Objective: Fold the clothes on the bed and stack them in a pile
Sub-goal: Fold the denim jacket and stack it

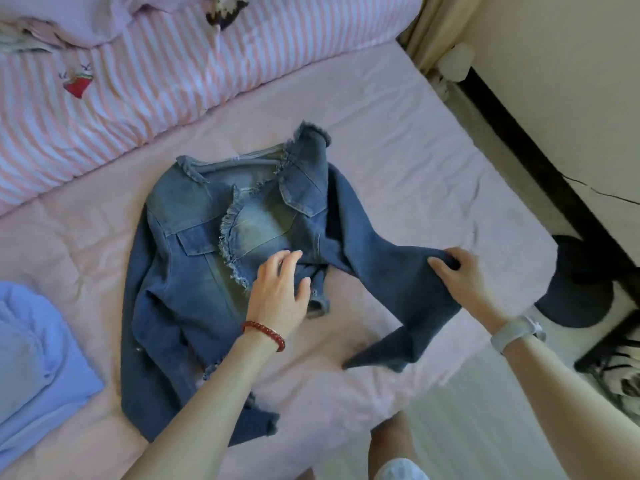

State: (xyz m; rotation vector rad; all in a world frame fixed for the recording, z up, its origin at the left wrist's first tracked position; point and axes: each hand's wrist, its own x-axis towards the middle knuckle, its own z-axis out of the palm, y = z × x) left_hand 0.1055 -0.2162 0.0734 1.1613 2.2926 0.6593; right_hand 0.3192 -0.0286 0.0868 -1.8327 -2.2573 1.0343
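Fingers (441, 271) of the right hand (464, 282) curl round the sleeve (388, 271) of one denim jacket (194, 271), pinching it near its bend; the left hand (280, 292) rests spread and relaxed on the jacket's frayed front edge. This faded blue jacket lies face up, mid-bed, on a wrinkled pink sheet (398, 161). One lilac folded garment (31, 358) sits near left; a striped duvet (138, 81) lies far.

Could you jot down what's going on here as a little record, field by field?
surface: pink bed sheet
garment: denim jacket, spread front up
left hand: fingers relaxed, resting on the jacket front
right hand: gripping the sleeve, lifted off the sheet
beside: blue cloth at the left edge
behind: striped duvet
fold: not yet done
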